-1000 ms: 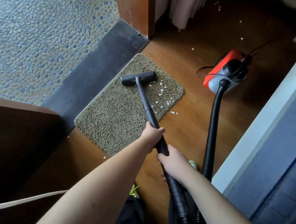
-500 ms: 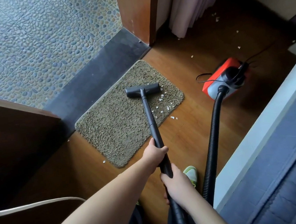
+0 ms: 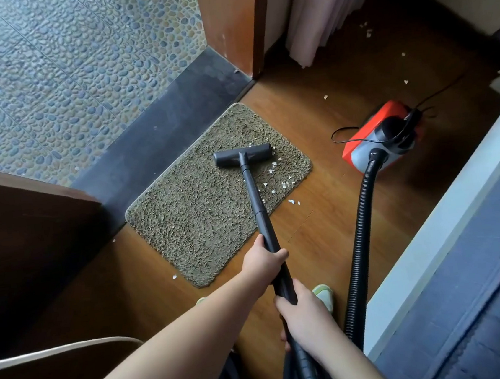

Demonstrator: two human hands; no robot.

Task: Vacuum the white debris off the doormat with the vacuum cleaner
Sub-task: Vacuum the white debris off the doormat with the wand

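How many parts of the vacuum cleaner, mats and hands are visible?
Vacuum cleaner parts: 4 (floor nozzle, wand, hose, red canister)
Doormat: 1
Hands: 2 (left hand, right hand), both holding the wand
Total: 7

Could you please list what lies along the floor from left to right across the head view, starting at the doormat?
Doormat → vacuum floor head → white debris → ribbed vacuum hose → red vacuum canister.

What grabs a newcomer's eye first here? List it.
The red vacuum cleaner on the wood floor at right. Then both hands, left hand and right hand, gripping the black wand, whose head sits on the doormat beside white debris.
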